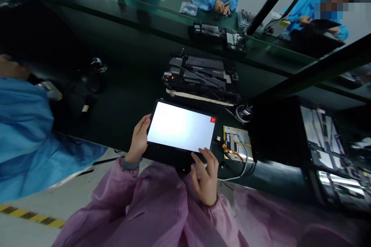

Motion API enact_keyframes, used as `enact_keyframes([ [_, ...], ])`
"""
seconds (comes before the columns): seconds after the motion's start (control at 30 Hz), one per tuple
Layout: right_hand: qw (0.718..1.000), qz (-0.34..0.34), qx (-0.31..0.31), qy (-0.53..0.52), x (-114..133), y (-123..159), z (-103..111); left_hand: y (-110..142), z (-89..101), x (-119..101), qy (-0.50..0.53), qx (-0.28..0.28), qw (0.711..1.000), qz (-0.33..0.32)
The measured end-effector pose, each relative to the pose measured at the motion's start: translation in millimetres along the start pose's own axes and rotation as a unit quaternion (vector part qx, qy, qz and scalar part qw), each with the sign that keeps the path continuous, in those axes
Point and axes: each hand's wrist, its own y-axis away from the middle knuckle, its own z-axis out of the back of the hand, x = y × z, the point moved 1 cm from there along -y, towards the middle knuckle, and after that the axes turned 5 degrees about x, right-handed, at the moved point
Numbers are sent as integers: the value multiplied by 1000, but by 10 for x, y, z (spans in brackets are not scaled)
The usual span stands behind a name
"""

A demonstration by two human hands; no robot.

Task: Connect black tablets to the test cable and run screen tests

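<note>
A tablet-like screen panel (181, 127) is lit plain white, with a small red square in its upper right corner and a wide black strip along its near side. My left hand (139, 139) grips its left edge, thumb at the front and fingers partly hidden behind. Over the lower right of the panel is my right hand (207, 173), fingers apart and fingertips at the bottom edge of the lit area; it holds nothing. To the right lies a flat silver battery-like module (236, 142) with an orange ribbon and a grey cable.
Beyond the panel sits a stack of opened device housings (203, 75). A coiled cable (243, 113) lies right of it, and more opened devices (321, 135) stand far right. A co-worker's blue sleeve (23, 135) is at left. Other people work across the bench (124, 112).
</note>
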Motion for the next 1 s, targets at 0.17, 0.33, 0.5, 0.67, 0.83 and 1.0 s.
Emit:
enact_keyframes([
  [0.17, 1000, -16, -19, 10, -79, -25, 12, 4, -1, -4, -18, 6, 999, -28],
  [0.33, 996, -40, -71, 33, -209, -31, 89, 17, -7, 12, -9, -9, 1000, -13],
  [0.5, 986, -79, -144, 27, -358, 30, 70, 60, -40, -39, -6, -40, 999, 6],
  [0.67, 986, -69, -149, 37, -414, 100, -10, 94, -36, -64, -35, -57, 998, 17],
  [0.83, 993, -70, -97, 14, -264, -112, 19, 113, -24, -63, -75, -83, 993, 30],
  [1.0, 1000, -15, -9, -14, 127, -954, -1, 88, -28, -62, -100, -84, 991, 2],
])
